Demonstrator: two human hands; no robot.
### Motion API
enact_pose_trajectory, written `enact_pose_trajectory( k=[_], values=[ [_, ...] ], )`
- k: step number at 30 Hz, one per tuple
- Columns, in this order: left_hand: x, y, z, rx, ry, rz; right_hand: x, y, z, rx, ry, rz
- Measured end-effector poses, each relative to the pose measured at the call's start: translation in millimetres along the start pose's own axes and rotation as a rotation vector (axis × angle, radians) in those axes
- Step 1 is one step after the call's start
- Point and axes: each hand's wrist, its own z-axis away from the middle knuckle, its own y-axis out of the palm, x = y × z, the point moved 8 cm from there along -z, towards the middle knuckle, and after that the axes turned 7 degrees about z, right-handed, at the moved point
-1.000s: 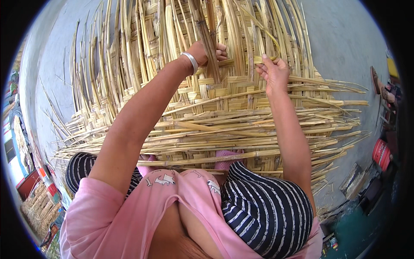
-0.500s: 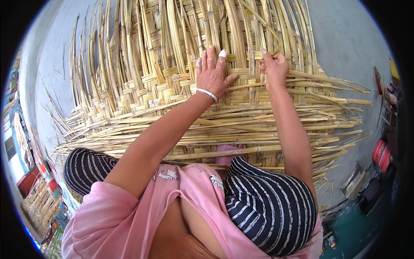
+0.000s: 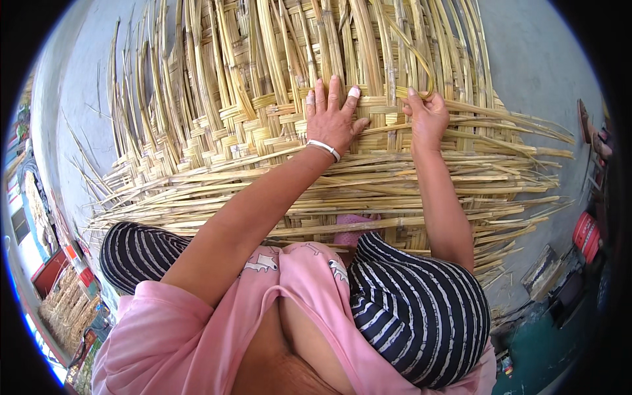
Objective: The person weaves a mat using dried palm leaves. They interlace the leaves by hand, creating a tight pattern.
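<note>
A large mat of split yellow reed strips, partly woven, lies in front of me. My left hand presses flat on the weave with its fingers spread; white wrapping covers the index fingertip. To its right, my right hand is closed, thumb and fingers pinching a reed strip. That strip curves up and back from the fingers in a bend, and toward the left hand it runs across the upright strips. Long loose upright strips fan out beyond both hands.
Loose crosswise strips lie between my hands and my knees, their ends sticking out at the right. Grey floor surrounds the mat. A red container stands at the right. Dry straw is piled at the lower left.
The whole view has shifted slightly, so mat and hands appear a little lower and farther right. Both hands keep nearly the same places on the mat, the strip still pinched on the right.
</note>
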Motion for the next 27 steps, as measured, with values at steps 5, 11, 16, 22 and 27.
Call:
enact_pose_trajectory(
  k=[5,11,16,22,27],
  values=[
    [-0.8,-4.5,1.7,-0.023,0.02,0.027,-8.5,-0.7,-14.2,0.016,0.026,0.053],
    [36.0,-35.0,26.0,-0.117,-0.021,0.06,-2.8,-2.6,-17.7,0.048,-0.003,0.013],
    [62.1,-39.3,25.7,-0.13,-0.074,0.007,-3.8,0.8,-22.6,0.041,0.048,0.006],
    [56.4,-44.6,16.0,-0.05,-0.01,-0.128,-7.3,0.4,-31.7,0.058,0.077,-0.024],
    [52.4,-43.3,14.2,-0.002,0.031,-0.134,5.7,0.2,-16.6,0.075,0.079,-0.038]
  ],
)
